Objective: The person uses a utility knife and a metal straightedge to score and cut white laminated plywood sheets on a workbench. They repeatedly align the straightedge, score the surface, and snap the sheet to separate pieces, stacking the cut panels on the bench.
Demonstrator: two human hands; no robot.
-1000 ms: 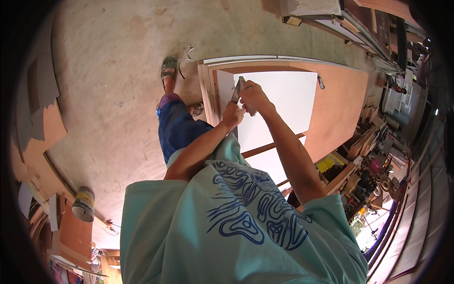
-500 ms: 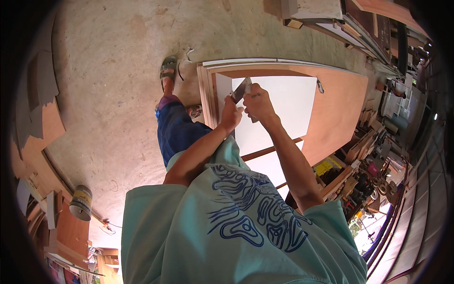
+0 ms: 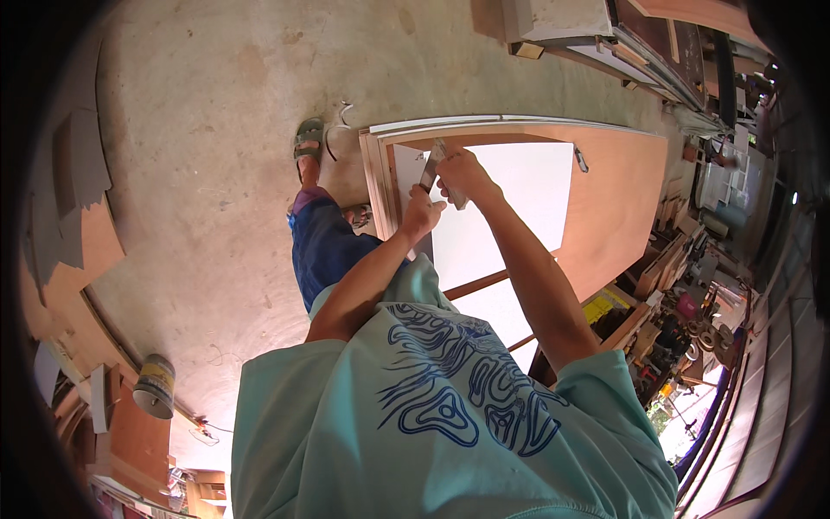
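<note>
My left hand (image 3: 421, 214) is closed around the lower end of a flat, dark-bladed putty knife (image 3: 429, 176) that points up and away from me. Against its far end, my right hand (image 3: 465, 176) grips a flat grey scraper (image 3: 457, 202), whose lower end shows under my fingers. The two tools meet or overlap between my hands; the exact contact is too small to tell. Both hands are held over a wooden cabinet frame (image 3: 378, 177) with a white inner panel (image 3: 510, 203).
On the cabinet's plywood face (image 3: 618, 186) lies a small grey and black object (image 3: 580, 159). A can (image 3: 155, 386) stands on the left among boards (image 3: 95, 233). Tools and wood scraps (image 3: 683, 333) crowd the right. My sandaled foot (image 3: 308, 138) is on the concrete floor (image 3: 199, 173).
My right hand has moved slightly left, and the putty knife's blade stands more upright. Both hands keep their grip. The view has shifted a little.
</note>
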